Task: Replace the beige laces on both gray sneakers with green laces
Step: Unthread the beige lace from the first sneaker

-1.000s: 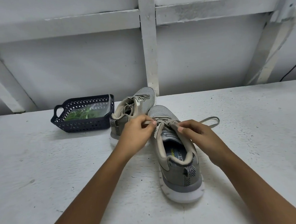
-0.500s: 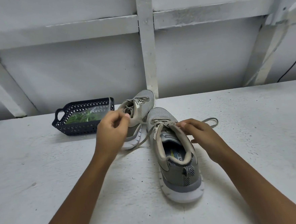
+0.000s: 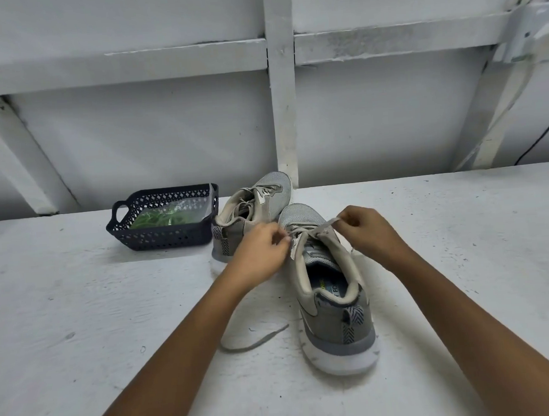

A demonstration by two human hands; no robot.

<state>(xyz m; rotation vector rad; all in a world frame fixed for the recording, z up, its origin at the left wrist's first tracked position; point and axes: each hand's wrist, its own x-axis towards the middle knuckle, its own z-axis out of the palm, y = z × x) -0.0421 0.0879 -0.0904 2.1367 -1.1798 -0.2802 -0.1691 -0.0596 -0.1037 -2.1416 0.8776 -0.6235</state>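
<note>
Two gray sneakers stand on the white table. The near sneaker points away from me, heel toward me. The far sneaker lies behind it to the left, still laced in beige. My left hand is curled at the near sneaker's left eyelets, fingertips at the lacing. My right hand pinches a stretch of the beige lace and pulls it taut to the right above the tongue. A freed end of the same lace trails on the table under my left forearm. Green laces lie bagged in a basket.
The dark blue plastic basket sits at the back left, beside the far sneaker. A white wall with posts and rails rises right behind the table. A black cable hangs at the far right.
My left hand swung out left with a lace end, then came back to the near sneaker's eyelets; that end now lies on the table. My right hand rose, pulling lace to the right.
</note>
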